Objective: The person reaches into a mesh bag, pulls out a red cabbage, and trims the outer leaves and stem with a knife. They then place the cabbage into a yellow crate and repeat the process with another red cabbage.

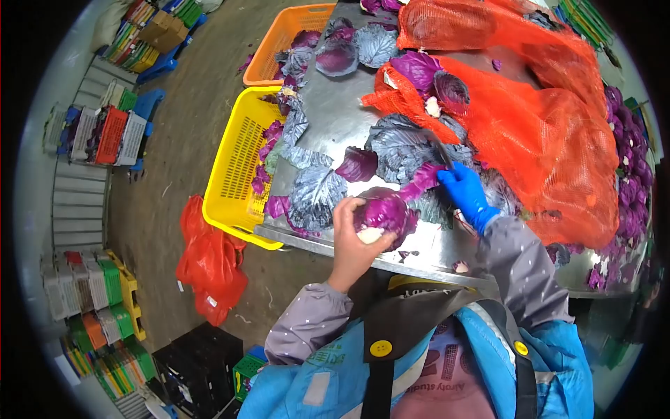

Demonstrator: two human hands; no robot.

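My bare left hand (352, 241) is wrapped round a red cabbage (384, 213) near the table's front edge, its pale cut stem facing me. On my right hand (466, 195) is a blue glove, with the fingers closed on a knife (440, 148) whose dark thin blade points up and away. A purple leaf piece (421, 181) spans from the cabbage to the gloved fingertips. Loose outer leaves (317, 197) lie left of the cabbage, and more dark leaves (401, 150) are spread just beyond it.
The metal table (328, 105) carries red mesh sacks (544, 153) and a cabbage heap (628, 181) at right. A yellow crate (241, 160) and an orange crate (279, 42) with leaves stand along its left side. A red bag (213, 262) lies on the floor; stacked crates (108, 136) line the left wall.
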